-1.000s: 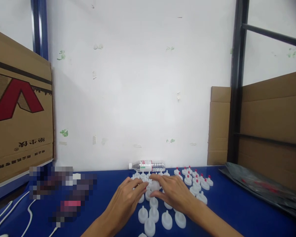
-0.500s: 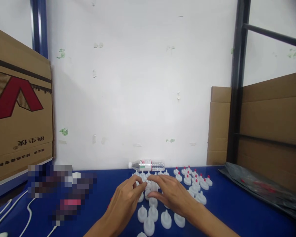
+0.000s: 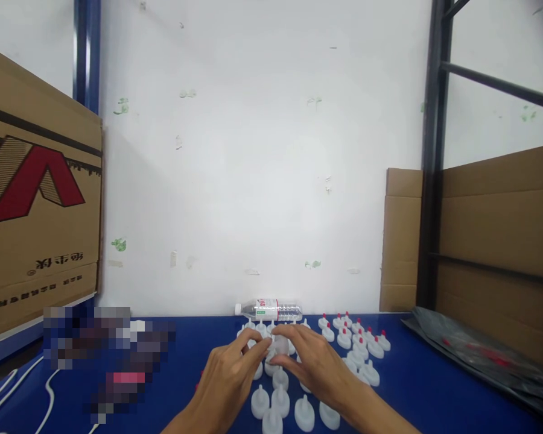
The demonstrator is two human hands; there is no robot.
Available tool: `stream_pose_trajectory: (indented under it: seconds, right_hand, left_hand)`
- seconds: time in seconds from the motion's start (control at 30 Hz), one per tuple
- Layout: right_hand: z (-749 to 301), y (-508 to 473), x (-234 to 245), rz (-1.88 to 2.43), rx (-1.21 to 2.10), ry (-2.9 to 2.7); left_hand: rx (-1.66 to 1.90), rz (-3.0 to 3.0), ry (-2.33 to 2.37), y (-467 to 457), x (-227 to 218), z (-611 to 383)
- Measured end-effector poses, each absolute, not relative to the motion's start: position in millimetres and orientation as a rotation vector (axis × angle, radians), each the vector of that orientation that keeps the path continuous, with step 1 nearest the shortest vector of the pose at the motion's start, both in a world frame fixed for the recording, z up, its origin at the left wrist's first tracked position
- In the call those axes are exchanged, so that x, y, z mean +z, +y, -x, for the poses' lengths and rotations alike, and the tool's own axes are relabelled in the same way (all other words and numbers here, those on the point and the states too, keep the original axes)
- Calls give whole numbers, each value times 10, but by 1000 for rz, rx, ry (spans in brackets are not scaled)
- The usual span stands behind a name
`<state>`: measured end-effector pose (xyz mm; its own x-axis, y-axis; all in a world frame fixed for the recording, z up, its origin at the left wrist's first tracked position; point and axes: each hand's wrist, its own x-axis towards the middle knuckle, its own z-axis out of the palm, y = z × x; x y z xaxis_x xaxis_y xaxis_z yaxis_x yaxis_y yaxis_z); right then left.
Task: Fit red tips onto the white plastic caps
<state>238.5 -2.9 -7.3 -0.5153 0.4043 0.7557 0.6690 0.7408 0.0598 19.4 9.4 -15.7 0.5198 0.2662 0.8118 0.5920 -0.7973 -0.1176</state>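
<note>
My right hand (image 3: 314, 358) is closed around a white translucent nozzle cap (image 3: 281, 345), held above the table with its narrow end toward the left. Against that narrow end, my left hand (image 3: 230, 364) has its thumb and fingers pinched together; whatever lies between those fingertips is hidden. Several similar white nozzle caps (image 3: 304, 413) stand upright on the blue table (image 3: 163, 398) around and below both hands. To the right is a group of white nozzle caps with red tips (image 3: 376, 346). A bit of red (image 3: 199, 381) shows beside my left wrist, mostly covered.
A clear plastic bottle (image 3: 266, 310) lies on its side by the white wall. A large cardboard box (image 3: 40, 181) rises at left, near white cables (image 3: 49, 392) and a blurred-out patch. At right lie a dark plastic bag (image 3: 479, 355) and cardboard sheets (image 3: 498, 217).
The view has tilted up slightly. Both hands stay close together at the nozzle cap, which now shows more plainly between them. The caps on the table look unmoved.
</note>
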Motion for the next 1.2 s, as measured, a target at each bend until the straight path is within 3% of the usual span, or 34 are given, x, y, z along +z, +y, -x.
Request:
stream_pose_trajectory:
  seconds: [0.63, 0.93, 1.2]
  right_hand:
    - [-2350, -68, -60, 612, -224, -2186]
    - [-2367, -92, -53, 575, -240, -2243]
    - [-2308, -169, 9, 545, -430, -2485]
  left_hand:
    - [-1307, 2434, -514, 92, -119, -175]
    - [-1591, 2576, -1187, -44, -97, -332]
    - [-1518, 3022, -1119, 41, -47, -259]
